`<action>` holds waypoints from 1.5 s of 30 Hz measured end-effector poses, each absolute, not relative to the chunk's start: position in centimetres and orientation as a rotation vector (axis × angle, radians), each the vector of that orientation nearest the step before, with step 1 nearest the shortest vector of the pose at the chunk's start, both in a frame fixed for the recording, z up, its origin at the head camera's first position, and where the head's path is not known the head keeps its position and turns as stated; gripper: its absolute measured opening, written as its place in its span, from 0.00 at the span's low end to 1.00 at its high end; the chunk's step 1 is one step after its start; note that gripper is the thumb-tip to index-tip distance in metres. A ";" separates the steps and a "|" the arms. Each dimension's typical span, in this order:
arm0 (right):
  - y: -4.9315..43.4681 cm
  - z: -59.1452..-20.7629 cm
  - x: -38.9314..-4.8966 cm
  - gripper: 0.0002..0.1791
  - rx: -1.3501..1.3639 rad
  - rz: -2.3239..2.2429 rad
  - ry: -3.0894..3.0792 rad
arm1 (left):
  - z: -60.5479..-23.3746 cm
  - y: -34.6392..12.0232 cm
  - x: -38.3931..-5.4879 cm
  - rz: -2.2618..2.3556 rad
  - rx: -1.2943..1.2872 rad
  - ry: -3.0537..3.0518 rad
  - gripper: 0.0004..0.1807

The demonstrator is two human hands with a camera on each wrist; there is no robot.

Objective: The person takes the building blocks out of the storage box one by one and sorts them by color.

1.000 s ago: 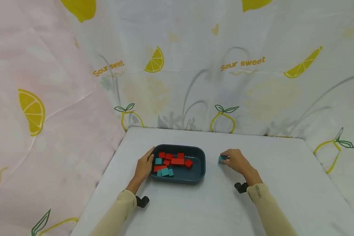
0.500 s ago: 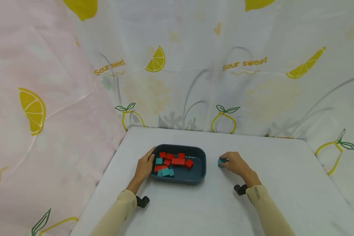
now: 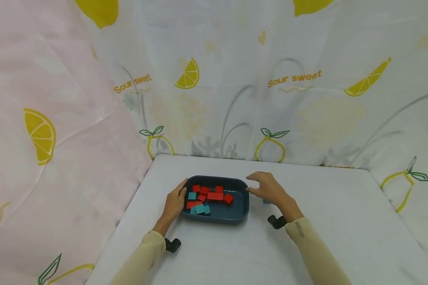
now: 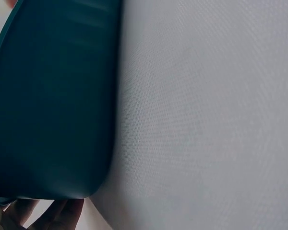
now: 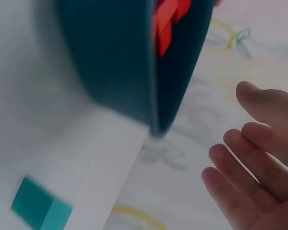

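My left hand point(image 3: 174, 202) holds the left end of a dark blue plastic box point(image 3: 232, 215), its fingers against the outer wall. In the left wrist view, fingertips point(image 4: 62, 213) show against the end of the box. Red blocks point(image 3: 214, 196) and teal blocks point(image 3: 199, 208) lie loose inside it, mostly towards the left. At the right rim my right hand point(image 3: 269, 188) hovers with fingers spread and holds nothing. Partly hidden below that hand, a teal block point(image 3: 266, 201) sits on the table; the right wrist view shows the same block point(image 5: 41, 206) more fully.
A white-covered table point(image 3: 228, 253) carries the box and the block. Behind and to the left hangs a lemon-print curtain point(image 3: 207, 99) down to the table's edges. A black wrist mount point(image 3: 276, 222) sticks out from the right wrist, another mount point(image 3: 172, 245) from the left.
My right hand has let go of the teal block, leaving it on the table right of the box, and has moved left and away to the box's right rim. The left hand stays still.
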State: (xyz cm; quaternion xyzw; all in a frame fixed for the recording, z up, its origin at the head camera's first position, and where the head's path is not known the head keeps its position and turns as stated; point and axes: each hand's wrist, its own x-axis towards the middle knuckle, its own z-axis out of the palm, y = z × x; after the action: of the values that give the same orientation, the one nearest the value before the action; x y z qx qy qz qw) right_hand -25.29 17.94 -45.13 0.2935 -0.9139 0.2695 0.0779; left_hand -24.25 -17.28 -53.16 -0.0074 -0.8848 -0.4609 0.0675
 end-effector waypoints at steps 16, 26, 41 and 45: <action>7.8 -48.3 -25.3 0.23 1.206 1.023 -2.829 | -53.3 -17.1 -23.9 -1.352 -0.027 -2.644 0.23; 5.9 -50.2 -25.2 0.22 1.270 1.086 -2.851 | -53.6 -17.0 -23.6 -1.340 -0.015 -2.607 0.22; 4.4 -50.7 -24.6 0.19 1.289 1.044 -2.903 | -53.2 -16.8 -23.7 -1.325 -0.040 -2.612 0.22; 4.3 -50.5 -24.5 0.18 1.290 1.030 -2.897 | -53.0 -16.8 -23.7 -1.336 -0.034 -2.596 0.22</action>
State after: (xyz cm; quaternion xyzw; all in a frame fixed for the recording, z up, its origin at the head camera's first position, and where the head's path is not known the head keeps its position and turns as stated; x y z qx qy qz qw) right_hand -24.48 4.35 -50.47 0.3852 -0.8648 0.3075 -0.0962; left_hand -23.66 -16.85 -53.00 -0.0115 -0.8837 -0.4547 0.1106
